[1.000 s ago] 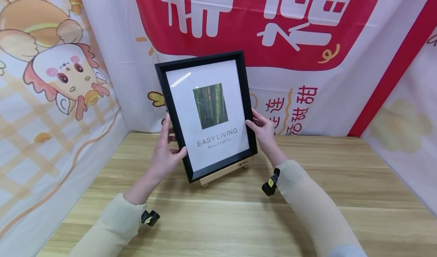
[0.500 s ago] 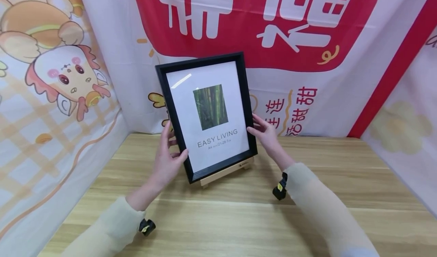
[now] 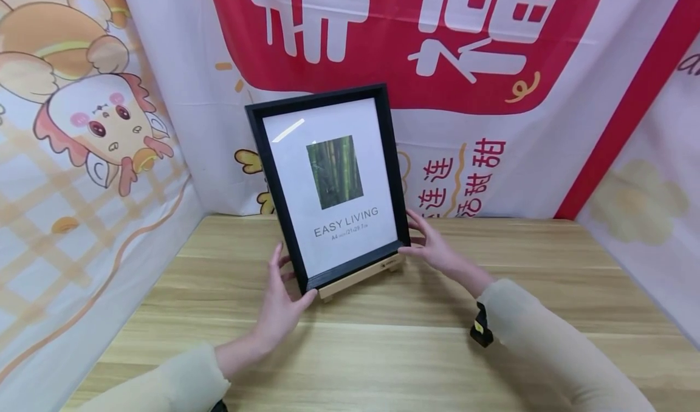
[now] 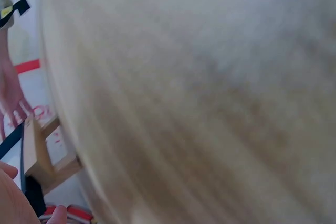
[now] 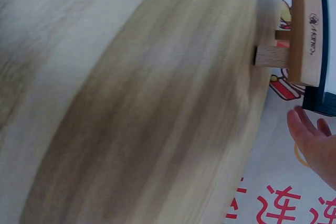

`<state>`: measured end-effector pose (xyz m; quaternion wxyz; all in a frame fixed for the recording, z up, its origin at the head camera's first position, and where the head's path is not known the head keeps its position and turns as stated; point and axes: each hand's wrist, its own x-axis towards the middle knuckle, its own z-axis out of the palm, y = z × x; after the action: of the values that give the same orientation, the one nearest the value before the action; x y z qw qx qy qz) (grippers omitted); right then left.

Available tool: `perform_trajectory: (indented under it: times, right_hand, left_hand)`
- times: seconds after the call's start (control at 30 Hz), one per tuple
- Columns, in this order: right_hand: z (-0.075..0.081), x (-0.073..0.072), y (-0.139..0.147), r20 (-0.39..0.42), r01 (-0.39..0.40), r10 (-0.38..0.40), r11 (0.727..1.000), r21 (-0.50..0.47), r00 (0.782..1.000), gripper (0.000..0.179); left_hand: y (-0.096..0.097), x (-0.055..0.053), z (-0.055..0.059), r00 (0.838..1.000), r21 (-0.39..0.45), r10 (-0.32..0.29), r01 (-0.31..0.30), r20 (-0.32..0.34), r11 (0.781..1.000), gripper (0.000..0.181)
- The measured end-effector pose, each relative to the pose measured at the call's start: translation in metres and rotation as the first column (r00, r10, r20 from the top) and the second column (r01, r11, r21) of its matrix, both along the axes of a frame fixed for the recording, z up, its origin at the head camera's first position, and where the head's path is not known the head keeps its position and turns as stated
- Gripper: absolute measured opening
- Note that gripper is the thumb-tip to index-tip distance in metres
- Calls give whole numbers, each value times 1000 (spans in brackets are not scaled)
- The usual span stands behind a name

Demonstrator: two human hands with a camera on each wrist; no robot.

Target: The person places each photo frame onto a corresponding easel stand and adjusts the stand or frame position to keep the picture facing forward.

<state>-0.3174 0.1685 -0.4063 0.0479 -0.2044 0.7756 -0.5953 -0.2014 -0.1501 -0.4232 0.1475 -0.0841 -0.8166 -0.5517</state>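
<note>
A black picture frame (image 3: 339, 184) with a bamboo picture and the words "EASY LIVING" leans back on a small wooden easel (image 3: 355, 277). At its lower left corner is my left hand (image 3: 281, 312), the thumb by the front of the corner and the fingers along the side. My right hand (image 3: 440, 254) is at the lower right corner, fingers extended and loosely spread. In the right wrist view the right fingertips (image 5: 298, 121) lie close to the frame's corner; contact is hard to tell. The left wrist view shows the easel's side (image 4: 39, 153) between both hands.
The easel stands on a wood-grain table (image 3: 383, 357). Behind it hangs a white and red printed cloth (image 3: 448, 96). A cartoon-printed cloth (image 3: 98, 126) forms the left side, and another pale cloth (image 3: 645, 217) the right. Wrist cameras (image 3: 481, 327) are strapped on.
Both hands have slid down the sides of the picture frame to its lower corners, the right hand's fingers loosening. The frame and easel stay in place; the head view shifted slightly.
</note>
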Motion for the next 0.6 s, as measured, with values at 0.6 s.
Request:
perform_trajectory:
  times: [0.6]
  right_hand:
    - [-17, -1, -7, -17, -84, 83, 994, -65, 996, 107]
  left_hand:
    - [16, -2, -15, 1000, 31, 13, -12, -15, 999, 119]
